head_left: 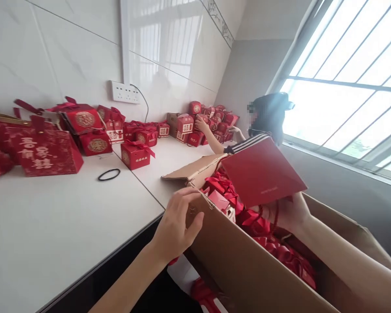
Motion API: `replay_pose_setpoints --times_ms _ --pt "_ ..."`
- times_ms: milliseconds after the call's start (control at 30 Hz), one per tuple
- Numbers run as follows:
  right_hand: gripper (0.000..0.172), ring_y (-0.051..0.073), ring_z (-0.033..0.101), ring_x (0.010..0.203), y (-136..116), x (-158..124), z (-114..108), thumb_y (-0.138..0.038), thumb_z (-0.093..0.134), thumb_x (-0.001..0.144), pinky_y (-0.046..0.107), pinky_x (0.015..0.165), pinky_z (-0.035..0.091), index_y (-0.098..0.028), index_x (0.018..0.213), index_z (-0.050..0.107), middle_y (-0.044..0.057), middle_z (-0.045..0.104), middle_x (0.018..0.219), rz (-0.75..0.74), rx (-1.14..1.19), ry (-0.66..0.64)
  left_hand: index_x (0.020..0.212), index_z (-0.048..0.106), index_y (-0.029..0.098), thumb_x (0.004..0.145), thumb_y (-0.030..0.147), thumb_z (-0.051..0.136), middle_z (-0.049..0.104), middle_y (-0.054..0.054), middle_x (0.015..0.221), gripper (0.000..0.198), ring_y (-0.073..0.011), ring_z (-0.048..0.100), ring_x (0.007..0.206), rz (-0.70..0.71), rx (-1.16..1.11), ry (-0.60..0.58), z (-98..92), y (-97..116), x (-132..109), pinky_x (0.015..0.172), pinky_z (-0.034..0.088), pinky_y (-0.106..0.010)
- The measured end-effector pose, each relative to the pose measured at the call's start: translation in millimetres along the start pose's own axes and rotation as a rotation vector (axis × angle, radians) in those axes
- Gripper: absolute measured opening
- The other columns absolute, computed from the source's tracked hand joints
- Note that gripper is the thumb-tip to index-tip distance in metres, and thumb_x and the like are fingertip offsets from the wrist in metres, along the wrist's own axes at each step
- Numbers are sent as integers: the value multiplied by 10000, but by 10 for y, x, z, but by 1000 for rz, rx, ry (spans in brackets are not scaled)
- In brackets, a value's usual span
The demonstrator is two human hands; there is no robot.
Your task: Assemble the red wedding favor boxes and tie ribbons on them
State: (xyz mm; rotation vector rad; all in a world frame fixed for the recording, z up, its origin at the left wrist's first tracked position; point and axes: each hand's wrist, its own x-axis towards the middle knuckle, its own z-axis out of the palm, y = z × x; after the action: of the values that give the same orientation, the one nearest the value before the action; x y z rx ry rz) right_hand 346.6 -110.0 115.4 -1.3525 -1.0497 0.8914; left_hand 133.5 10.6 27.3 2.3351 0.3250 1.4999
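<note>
Two hands at the cardboard carton [241, 261]: left hand [179, 217] on its near rim, fingers together, thumb apart; right hand [289, 213] clamped on a red box [263, 171] over the opening, fingertips partly hidden. Flap [195, 169] jutting over white tabletop [84, 217], open stretch leftward, toward a bowed box [137, 156]. Farther, co-worker [270, 115] partly masked by the red box; gift boxes [215, 117] crowded, indistinct.

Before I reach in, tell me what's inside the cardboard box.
Ribboned red packages and a pink box show. The right hand and the red box it holds cover some; anything underneath is hidden.
</note>
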Motion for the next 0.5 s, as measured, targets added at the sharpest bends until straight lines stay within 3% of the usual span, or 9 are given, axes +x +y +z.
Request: replay_pose_setpoints --times_ms 100,200,267,333,433,500 --pt "565 233 674 678 -5 -180 -205 -603 232 835 376 558 525 -223 974 626 63 700 789 -47 -111 101 1214 466 117 849 183 464 558 -134 1237 371 -235 418 1268 292 -31 86 124 265 172 1017 393 -395" --pt "492 201 659 596 43 -346 -182 -596 327 815 332 545 530 -223 825 647 32 693 682 112 99 181 1260 484 165 889 348 409 548 -51 1309 421 -191 392 1304 602 -26 9 227 537 350 1083 307 -358" --pt "417 181 644 556 73 -403 -110 -580 430 774 304 537 531 -219 731 636 15 681 625 235 250 212 1298 463 200 899 479 352 496 -20 1366 499 -183 387 1312 633 19 -66 290 581 436 1112 253 -362" --pt "376 166 630 527 90 -423 -57 -557 492 741 278 508 522 -209 670 615 5 669 588 341 372 243 1345 416 195 890 561 311 461 -69 1392 593 -243 397 1305 432 124 -76 326 457 484 1112 214 -450" --pt "377 134 588 451 115 -423 -62 -536 541 711 206 405 453 -182 581 563 -2 639 517 448 463 313 1351 403 131 888 576 292 470 -212 1350 652 -377 421 1260 -129 332 21 294 89 485 1034 173 -633" --pt "374 122 569 421 146 -413 -99 -521 569 696 173 360 400 -173 562 540 -2 628 494 454 451 336 1333 411 104 889 568 301 436 -252 1362 651 -408 382 1280 -347 395 40 237 -101 444 1008 144 -673"
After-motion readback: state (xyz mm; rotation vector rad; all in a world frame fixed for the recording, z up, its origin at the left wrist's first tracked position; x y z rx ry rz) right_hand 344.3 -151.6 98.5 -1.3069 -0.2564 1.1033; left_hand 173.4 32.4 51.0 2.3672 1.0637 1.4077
